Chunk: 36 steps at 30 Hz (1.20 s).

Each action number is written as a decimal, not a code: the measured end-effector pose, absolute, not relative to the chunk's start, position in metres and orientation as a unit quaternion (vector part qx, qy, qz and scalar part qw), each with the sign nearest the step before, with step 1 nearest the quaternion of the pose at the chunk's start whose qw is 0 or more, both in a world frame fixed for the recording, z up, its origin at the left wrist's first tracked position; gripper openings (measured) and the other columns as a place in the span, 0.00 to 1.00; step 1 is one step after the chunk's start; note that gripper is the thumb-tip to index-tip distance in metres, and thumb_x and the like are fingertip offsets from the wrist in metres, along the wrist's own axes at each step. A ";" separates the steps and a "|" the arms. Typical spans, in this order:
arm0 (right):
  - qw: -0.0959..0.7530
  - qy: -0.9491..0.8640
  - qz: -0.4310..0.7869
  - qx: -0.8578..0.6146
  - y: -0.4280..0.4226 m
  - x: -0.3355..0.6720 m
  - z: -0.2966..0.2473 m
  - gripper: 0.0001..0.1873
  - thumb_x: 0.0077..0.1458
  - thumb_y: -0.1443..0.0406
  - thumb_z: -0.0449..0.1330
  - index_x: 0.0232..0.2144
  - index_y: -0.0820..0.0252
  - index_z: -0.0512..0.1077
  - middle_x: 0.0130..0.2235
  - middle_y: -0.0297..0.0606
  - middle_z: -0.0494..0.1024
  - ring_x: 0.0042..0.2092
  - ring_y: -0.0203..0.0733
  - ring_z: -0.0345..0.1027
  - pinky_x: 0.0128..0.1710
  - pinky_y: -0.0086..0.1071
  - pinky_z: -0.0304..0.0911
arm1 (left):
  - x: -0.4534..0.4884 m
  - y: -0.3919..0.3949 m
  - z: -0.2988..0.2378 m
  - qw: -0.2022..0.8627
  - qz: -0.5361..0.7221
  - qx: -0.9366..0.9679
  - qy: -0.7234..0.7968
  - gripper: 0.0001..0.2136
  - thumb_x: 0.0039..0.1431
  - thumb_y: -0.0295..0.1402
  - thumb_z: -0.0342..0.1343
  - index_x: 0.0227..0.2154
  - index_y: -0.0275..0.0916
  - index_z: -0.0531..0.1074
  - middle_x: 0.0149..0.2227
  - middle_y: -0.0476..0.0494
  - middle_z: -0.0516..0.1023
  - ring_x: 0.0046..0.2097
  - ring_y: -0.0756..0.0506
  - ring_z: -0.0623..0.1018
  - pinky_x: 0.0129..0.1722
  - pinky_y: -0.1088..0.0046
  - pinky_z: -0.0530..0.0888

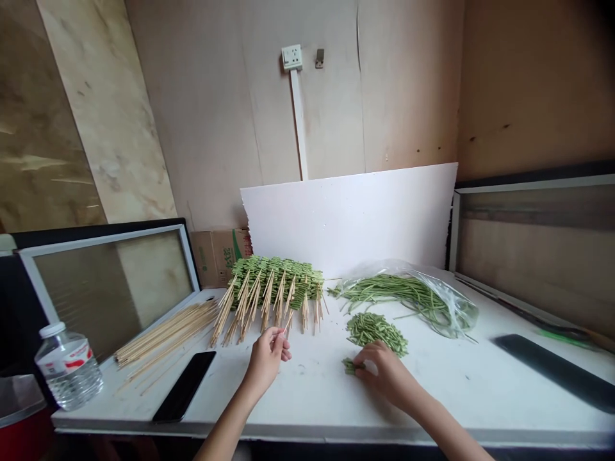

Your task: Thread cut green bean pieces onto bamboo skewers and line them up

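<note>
My left hand is closed in a pinch over the table in front of the stacked skewers, with the tip of a thin bamboo skewer showing at its fingers. To the right, my right hand rests low at the table, thumb and fingers closed on a few short cut green bean pieces. Just behind it lies a heap of cut green beans. Farther back, a stack of threaded green bean skewers has its bare stick ends pointing toward me.
Loose bamboo skewers lie at the left, beside a black phone and a water bottle. Long green beans lie in a clear plastic bag at the back right. A dark flat object lies right; a white board stands behind.
</note>
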State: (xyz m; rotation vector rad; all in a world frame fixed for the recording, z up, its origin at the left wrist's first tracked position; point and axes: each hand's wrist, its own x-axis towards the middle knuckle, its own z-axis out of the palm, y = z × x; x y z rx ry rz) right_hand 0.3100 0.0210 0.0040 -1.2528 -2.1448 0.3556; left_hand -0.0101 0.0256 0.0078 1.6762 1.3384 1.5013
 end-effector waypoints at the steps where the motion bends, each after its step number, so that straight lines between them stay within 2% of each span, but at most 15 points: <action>1: 0.312 -0.812 0.138 -0.474 0.022 0.310 0.004 0.09 0.56 0.60 0.63 0.32 0.52 0.83 0.37 0.45 0.82 0.45 0.57 0.71 0.44 0.43 0.64 | -0.013 0.031 0.016 0.254 0.550 0.622 0.497 0.19 0.67 0.49 0.50 0.42 0.35 0.70 0.28 0.46 0.78 0.25 0.45 0.81 0.26 0.69 0.78; 6: 0.305 -0.829 0.118 -0.454 0.019 0.312 0.007 0.12 0.60 0.57 0.61 0.32 0.53 0.83 0.37 0.45 0.82 0.44 0.57 0.71 0.43 0.43 0.66 | -0.047 0.061 0.062 0.192 0.528 0.630 0.537 0.18 0.67 0.48 0.51 0.45 0.36 0.70 0.31 0.44 0.80 0.27 0.45 0.82 0.28 0.70 0.79; 10: 0.314 -0.842 0.062 -0.435 0.012 0.313 -0.001 0.14 0.66 0.57 0.56 0.36 0.52 0.81 0.39 0.43 0.81 0.45 0.55 0.70 0.44 0.44 0.66 | -0.090 0.090 0.094 0.102 0.509 0.605 0.604 0.14 0.69 0.40 0.50 0.45 0.35 0.72 0.33 0.41 0.82 0.28 0.45 0.83 0.31 0.70 0.78; 12: 0.321 -0.841 0.040 -0.433 0.012 0.314 -0.008 0.14 0.67 0.58 0.56 0.38 0.52 0.81 0.40 0.43 0.80 0.46 0.55 0.70 0.45 0.45 0.66 | -0.112 0.106 0.109 0.045 0.489 0.590 0.641 0.11 0.68 0.36 0.53 0.44 0.33 0.75 0.34 0.40 0.83 0.30 0.44 0.83 0.36 0.68 0.77; 16: 0.326 -0.842 0.018 -0.429 0.015 0.316 -0.019 0.13 0.67 0.58 0.56 0.40 0.52 0.80 0.42 0.43 0.80 0.49 0.56 0.70 0.46 0.47 0.66 | -0.149 0.137 0.133 -0.031 0.434 0.558 0.707 0.09 0.67 0.34 0.57 0.40 0.31 0.78 0.37 0.38 0.83 0.41 0.41 0.83 0.46 0.64 0.77; 18: 0.327 -0.844 0.013 -0.425 0.016 0.317 -0.020 0.13 0.67 0.58 0.56 0.40 0.52 0.80 0.42 0.43 0.80 0.49 0.56 0.70 0.46 0.47 0.66 | -0.163 0.151 0.141 -0.053 0.406 0.542 0.734 0.12 0.68 0.38 0.59 0.47 0.34 0.76 0.46 0.41 0.80 0.47 0.42 0.81 0.49 0.59 0.78; 22: 0.325 -0.846 0.015 -0.422 0.018 0.318 -0.021 0.13 0.68 0.58 0.55 0.39 0.51 0.80 0.42 0.43 0.80 0.49 0.56 0.71 0.47 0.47 0.67 | -0.184 0.174 0.147 -0.080 0.362 0.509 0.777 0.16 0.68 0.38 0.60 0.54 0.36 0.72 0.54 0.38 0.76 0.51 0.40 0.79 0.50 0.57 0.79; 36: 0.328 -0.848 0.019 -0.417 0.022 0.317 -0.024 0.12 0.67 0.59 0.56 0.43 0.51 0.79 0.44 0.42 0.81 0.49 0.54 0.72 0.46 0.46 0.71 | -0.203 0.218 0.119 -0.075 0.287 0.501 0.813 0.17 0.68 0.38 0.59 0.55 0.36 0.72 0.54 0.38 0.75 0.51 0.41 0.79 0.49 0.57 0.79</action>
